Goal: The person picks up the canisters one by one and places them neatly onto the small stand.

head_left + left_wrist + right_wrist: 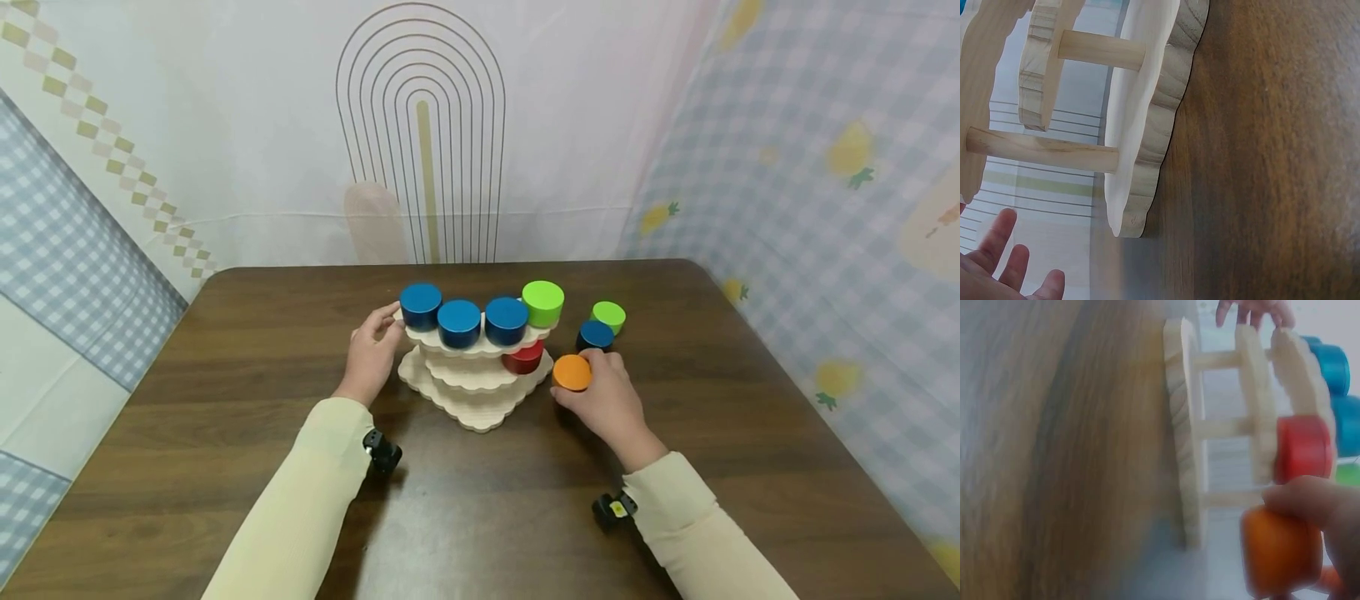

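Left hand (371, 354): fingers spread at upper left edge of tiered stand (476, 404), probably steadying it; contact unclear | Right hand (611, 402): pinches orange block (572, 372) by its sides, right of stand, likely leaving its top uncovered | Red block (522, 359): middle tier (463, 375), right side

On the brown wooden table (480, 508) stands a pale wooden three-tier stand (480, 410). Along its top tier (482, 347), left to right, sit three blue cylinders (459, 325) and a light green cylinder (543, 303), the middle two nearest the front. A red cylinder (524, 359) sits on the right end of the middle tier (467, 373). Right of the stand, an orange cylinder (572, 372) is between the fingers of the right hand (612, 407); just behind it is a fourth blue cylinder (596, 335), with a second green cylinder (609, 316) behind that.
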A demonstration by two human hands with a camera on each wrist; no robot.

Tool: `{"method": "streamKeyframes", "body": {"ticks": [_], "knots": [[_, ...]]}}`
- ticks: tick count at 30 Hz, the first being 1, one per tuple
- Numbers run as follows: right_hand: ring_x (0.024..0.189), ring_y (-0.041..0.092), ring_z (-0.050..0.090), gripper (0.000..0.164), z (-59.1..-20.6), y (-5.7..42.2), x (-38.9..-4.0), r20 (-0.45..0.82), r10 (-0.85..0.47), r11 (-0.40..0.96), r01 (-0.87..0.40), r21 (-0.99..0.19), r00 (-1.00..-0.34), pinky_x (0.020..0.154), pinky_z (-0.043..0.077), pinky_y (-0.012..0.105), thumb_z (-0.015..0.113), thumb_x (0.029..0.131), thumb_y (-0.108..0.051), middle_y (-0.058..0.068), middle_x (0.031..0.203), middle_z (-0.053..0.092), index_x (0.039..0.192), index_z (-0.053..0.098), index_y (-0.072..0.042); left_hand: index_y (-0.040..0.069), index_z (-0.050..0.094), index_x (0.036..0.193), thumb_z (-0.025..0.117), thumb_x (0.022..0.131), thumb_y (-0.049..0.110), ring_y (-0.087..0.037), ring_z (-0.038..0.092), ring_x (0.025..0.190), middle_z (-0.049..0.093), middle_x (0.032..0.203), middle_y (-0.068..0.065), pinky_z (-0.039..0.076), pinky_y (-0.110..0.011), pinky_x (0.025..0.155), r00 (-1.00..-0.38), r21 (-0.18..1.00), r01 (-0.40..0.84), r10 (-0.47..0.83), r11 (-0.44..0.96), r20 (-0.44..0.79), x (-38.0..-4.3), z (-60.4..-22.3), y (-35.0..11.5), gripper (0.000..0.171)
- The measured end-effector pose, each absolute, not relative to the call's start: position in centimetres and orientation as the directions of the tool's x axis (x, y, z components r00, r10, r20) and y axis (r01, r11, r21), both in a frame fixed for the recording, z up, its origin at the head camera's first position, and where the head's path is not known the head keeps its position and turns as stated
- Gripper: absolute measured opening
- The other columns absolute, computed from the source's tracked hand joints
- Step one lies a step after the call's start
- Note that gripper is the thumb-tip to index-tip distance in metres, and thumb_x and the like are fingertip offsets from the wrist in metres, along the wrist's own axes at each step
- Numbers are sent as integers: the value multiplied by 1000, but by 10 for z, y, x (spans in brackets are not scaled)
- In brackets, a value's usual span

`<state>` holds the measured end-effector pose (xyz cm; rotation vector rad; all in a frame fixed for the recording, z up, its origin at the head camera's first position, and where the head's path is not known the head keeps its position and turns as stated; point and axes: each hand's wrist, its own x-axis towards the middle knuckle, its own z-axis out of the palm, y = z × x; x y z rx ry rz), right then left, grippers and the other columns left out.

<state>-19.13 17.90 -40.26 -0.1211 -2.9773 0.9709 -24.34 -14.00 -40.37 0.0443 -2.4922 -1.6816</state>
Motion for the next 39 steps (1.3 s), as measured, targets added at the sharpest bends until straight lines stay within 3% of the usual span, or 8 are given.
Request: {"method": "streamKeyframes", "body": {"ticks": [29,39], "knots": [[98,28,53,74,-382,129,-164,24,-57,826,-61,-560,-998,88,51,46,83,75,-34,15,115,48,132,49,0,16,50,140,49,100,28,-32,31,133,52,135,-17,26,-53,109,-990,928,54,-99,368,97,-246,-406,-140,43],[99,27,54,64,-379,105,-162,80,-110,813,-135,-566,-991,85,53,43,85,73,-33,12,117,50,123,56,-4,16,51,140,49,100,28,-32,31,132,53,134,-17,26,-53,109,-989,930,60,-103,363,104,-245,-406,-140,42]]}}
